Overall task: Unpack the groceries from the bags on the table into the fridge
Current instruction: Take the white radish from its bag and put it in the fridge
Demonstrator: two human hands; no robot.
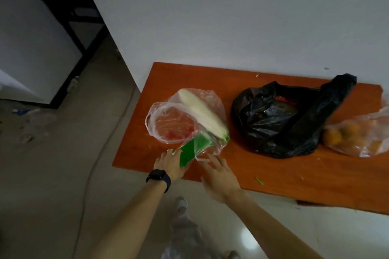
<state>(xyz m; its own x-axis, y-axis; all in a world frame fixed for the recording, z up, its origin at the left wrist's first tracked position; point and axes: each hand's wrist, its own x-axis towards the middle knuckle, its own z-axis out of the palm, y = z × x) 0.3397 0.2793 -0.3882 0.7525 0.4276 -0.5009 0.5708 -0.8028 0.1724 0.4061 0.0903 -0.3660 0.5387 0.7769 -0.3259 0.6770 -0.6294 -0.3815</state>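
Note:
An orange wooden table (273, 174) holds three bags. The clear plastic bag (168, 120) at its left end holds a long white radish (202, 113) and something red inside. A green packet (191, 150) sticks out of that bag's mouth, and my left hand (170, 164), with a dark watch on the wrist, grips its near end. My right hand (219, 174) is beside it with fingers spread, touching the bag's loose edge. A black plastic bag (290, 120) sits in the middle. A clear bag of oranges (353, 136) lies at the right.
A white fridge (31, 48) stands at the left across the tiled floor, next to a dark shelf unit (80, 23). A white wall runs behind the table. A cable lies on the floor near the table's left edge. Green scraps dot the tabletop.

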